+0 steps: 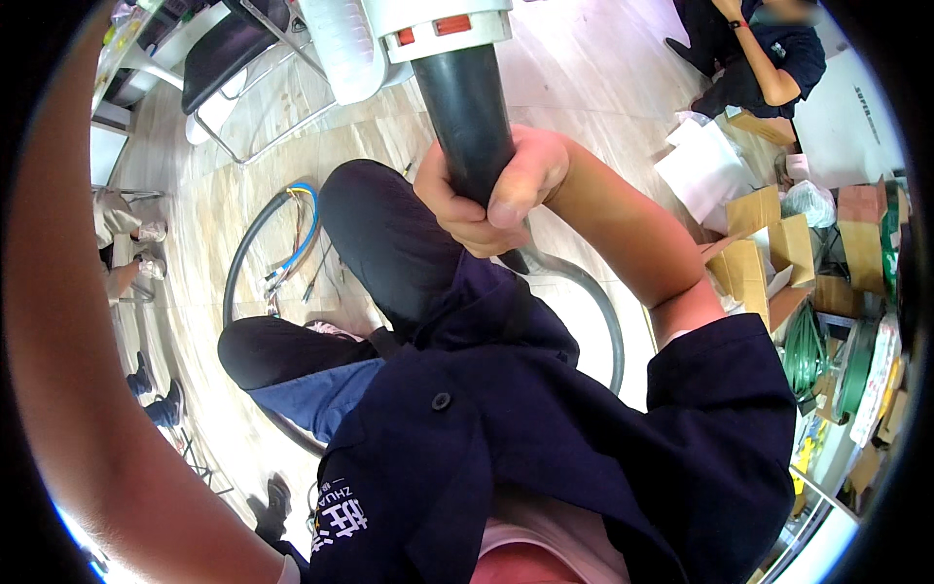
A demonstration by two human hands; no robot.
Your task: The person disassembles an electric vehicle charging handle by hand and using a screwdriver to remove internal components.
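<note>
My right hand (496, 190) is wrapped round the black tapered handle (462, 107) of what looks like a charging gun, its fingers closed with the thumb lying across the front. Above the grip sits the gun's white body (448, 29) with red-orange slots, cut off by the top edge. Below the hand, a thick dark cable (608, 321) curves down to the right past my knee. My left forearm (107, 389) rises large along the left edge; its hand is out of the picture. On the floor to the left, blue and yellow wires (309, 209) fan out from a black cable (238, 253).
A chair (229, 63) with a metal frame stands at the far left. At the right are open cardboard boxes (749, 273), green coiled cable (806, 355) and white packing sheets (705, 170). Another person (769, 58) is low down at the far right. Other people's feet (156, 394) show at left.
</note>
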